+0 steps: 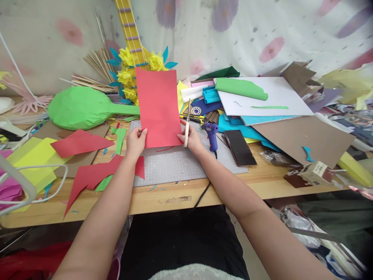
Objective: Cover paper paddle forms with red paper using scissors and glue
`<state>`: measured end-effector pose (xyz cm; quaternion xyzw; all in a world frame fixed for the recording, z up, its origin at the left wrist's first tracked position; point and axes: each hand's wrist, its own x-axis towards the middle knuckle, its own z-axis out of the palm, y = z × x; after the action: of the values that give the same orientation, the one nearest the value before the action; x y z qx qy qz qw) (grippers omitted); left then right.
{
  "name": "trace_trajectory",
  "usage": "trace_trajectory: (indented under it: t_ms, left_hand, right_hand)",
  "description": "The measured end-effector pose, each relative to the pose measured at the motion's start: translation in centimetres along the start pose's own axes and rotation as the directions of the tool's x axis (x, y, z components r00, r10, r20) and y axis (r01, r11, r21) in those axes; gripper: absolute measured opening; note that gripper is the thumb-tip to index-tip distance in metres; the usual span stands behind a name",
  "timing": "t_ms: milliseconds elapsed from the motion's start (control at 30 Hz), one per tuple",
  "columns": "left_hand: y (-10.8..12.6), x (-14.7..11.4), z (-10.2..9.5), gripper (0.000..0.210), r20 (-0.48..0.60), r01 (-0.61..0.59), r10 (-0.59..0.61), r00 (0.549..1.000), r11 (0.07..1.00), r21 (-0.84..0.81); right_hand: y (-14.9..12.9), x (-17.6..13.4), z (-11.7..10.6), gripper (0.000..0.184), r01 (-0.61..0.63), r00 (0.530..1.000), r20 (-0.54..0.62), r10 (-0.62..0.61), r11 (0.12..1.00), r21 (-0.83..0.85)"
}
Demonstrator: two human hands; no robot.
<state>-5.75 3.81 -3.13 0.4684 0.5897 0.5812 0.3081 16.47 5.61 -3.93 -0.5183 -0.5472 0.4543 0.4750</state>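
A sheet of red paper is held upright above a grey cutting mat. My left hand pinches its lower left corner, thumb in front. At the lower right edge, my right hand has its fingers closed round white-handled scissors, whose blades point up beside the paper. The thumb of that hand also touches the sheet's edge. Just right of my right hand lies a blue glue gun, with a black phone beside it. Red paper scraps lie left of the mat.
A green paper-covered round shape with a long neck lies at the left. Behind the sheet stands a yellow guitar-like neck with paper flowers. White board, brown cardboard and a small carton lie at the right.
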Motion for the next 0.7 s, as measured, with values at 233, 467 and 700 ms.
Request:
trace_trajectory:
  t_ms: [233,467,700]
  left_hand:
    - [0.8,0.2,-0.4,0.006,-0.156,-0.152,0.142,0.977,0.987,-0.050]
    - [1.2,-0.1,-0.7,0.009,-0.335,-0.258,0.285,0.898,0.958,0.123]
    - [-0.3,0.3,-0.5,0.020,-0.275,-0.336,0.392,0.878,0.913,0.230]
  right_hand:
    - [-4.6,-1.5,-2.8,0.035,-0.075,0.956,0.288,0.053,0.995,0.066]
    - [-7.5,-2.3,-8.3,0.045,0.052,0.717,0.671,0.188,0.945,-0.321]
    - [-7.9,-2.3,-7.6,0.054,0.214,0.416,0.817,0.398,0.831,-0.513]
